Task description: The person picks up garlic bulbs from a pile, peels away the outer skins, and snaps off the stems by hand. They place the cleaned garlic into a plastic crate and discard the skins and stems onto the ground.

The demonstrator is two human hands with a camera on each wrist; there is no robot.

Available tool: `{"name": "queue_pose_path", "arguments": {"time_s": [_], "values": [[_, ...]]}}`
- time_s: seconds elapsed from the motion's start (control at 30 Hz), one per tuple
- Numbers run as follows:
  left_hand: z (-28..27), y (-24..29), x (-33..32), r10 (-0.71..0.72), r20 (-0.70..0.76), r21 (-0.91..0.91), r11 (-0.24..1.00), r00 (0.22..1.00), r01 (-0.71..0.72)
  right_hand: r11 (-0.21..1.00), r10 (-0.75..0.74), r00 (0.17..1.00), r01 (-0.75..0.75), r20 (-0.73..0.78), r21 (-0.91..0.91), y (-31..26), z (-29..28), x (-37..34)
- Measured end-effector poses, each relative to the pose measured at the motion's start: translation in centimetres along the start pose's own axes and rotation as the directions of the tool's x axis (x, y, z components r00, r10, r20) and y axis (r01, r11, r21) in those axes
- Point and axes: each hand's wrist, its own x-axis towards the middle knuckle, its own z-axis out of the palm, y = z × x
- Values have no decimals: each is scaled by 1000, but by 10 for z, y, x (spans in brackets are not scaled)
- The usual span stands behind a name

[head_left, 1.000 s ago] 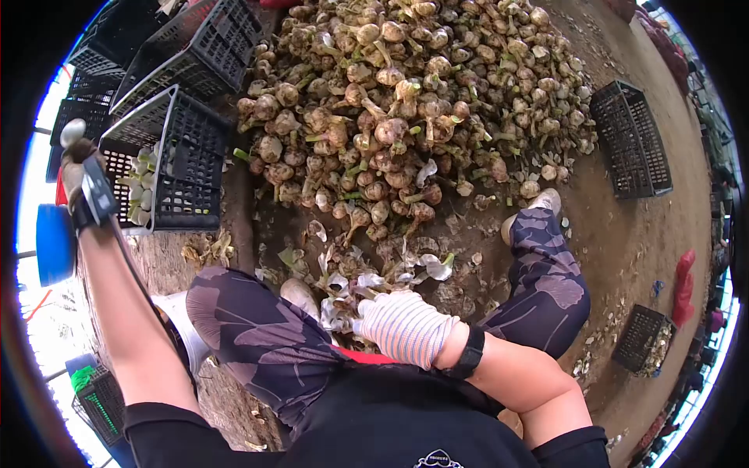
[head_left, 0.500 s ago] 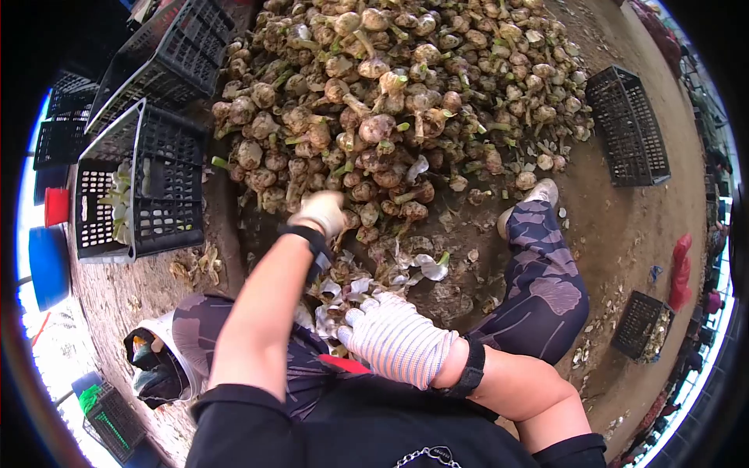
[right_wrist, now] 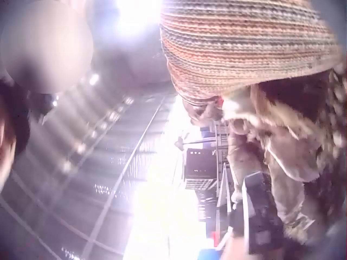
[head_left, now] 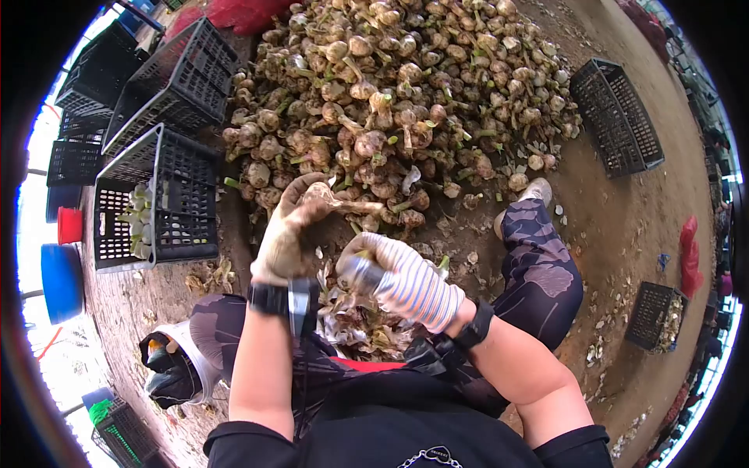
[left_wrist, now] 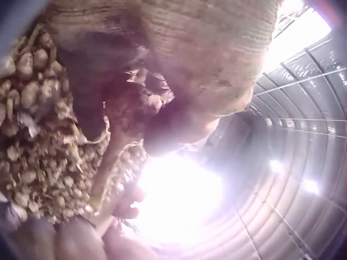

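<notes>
White garlic [head_left: 139,226] lies in the left crate [head_left: 186,234]; the far heap [head_left: 413,101], I judge, remains undone. My left hand [head_left: 285,238] grips a bulb [head_left: 318,192] at its near edge; my right hand [head_left: 413,282] curls, contents unclear.

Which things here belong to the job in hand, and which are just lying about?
Seemingly part of the job:
garlic bulb in the left hand
heap of garlic
crate holding pale garlic

Probably just lying about:
red bucket
blue tub
red bundle
</notes>
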Motion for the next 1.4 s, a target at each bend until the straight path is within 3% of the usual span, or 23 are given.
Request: {"name": "queue_pose_path", "arguments": {"time_s": [0.03,0.1,0.17,0.3,0.33,0.4,0.43,0.5,0.57,0.63,0.7,0.8,0.87,0.93,0.97,1.03,1.1,1.23,1.3,1.4], "values": [[16,3,-16,73,15,-23,997,997,-73,999,-45,999,45,-13,11,-8,-1,-4],[43,3,-46,245,93,13,969,965,-247,959,50,998,-34,-48,282,-16,2,-8],[55,-5,-67,337,114,244,902,934,-356,948,-39,995,67,-95,310,-9,6,-6],[49,-22,-81,508,194,413,734,839,-539,979,-29,998,39,-55,201,-15,0,-13],[49,-20,-82,510,196,412,732,837,-542,986,-87,996,91,-36,139,-21,4,-16],[47,-11,-83,643,416,659,275,644,-700,992,-128,992,128,4,1,-24,2,-17],[44,-8,-85,643,415,659,275,643,-700,992,-128,992,128,5,1,-25,-1,-17],[37,-4,-89,578,596,697,-26,558,-717,1000,9,998,-8,59,-14,-25,-4,-17],[36,1,-89,533,620,701,-44,577,-712,999,47,997,-46,58,-19,-26,-3,-18],[32,4,-88,479,682,689,-168,552,-705,997,-3,1000,2,20,79,-28,3,-21],[30,6,-88,452,667,695,-92,592,-713,998,-64,996,64,61,14,-31,1,-22],[27,4,-90,498,702,672,-226,510,-705,977,-172,972,189,158,-97,-24,-10,-17],[29,3,-91,517,689,678,-212,508,-704,957,-221,951,254,214,-139,-19,-13,-14],[26,-2,-93,538,675,682,-194,505,-705,975,-180,970,198,164,-99,-27,-6,-16],[20,-7,-94,505,628,718,-84,592,-691,976,-177,970,195,165,-100,-27,-4,-16],[17,-11,-93,460,579,748,29,673,-663,994,-82,992,88,94,-65,-26,1,-16],[17,-13,-90,572,648,663,-100,502,-742,994,-74,993,81,97,-70,-31,1,-17],[20,-7,-92,532,635,688,-61,559,-723,977,-100,983,127,157,-173,-29,-4,-14],[27,2,-94,531,676,684,-191,512,-704,972,-105,979,138,175,-190,-26,-6,-14],[28,7,-95,500,688,686,-210,527,-697,935,-109,967,178,229,-307,-27,-11,-15]]}}
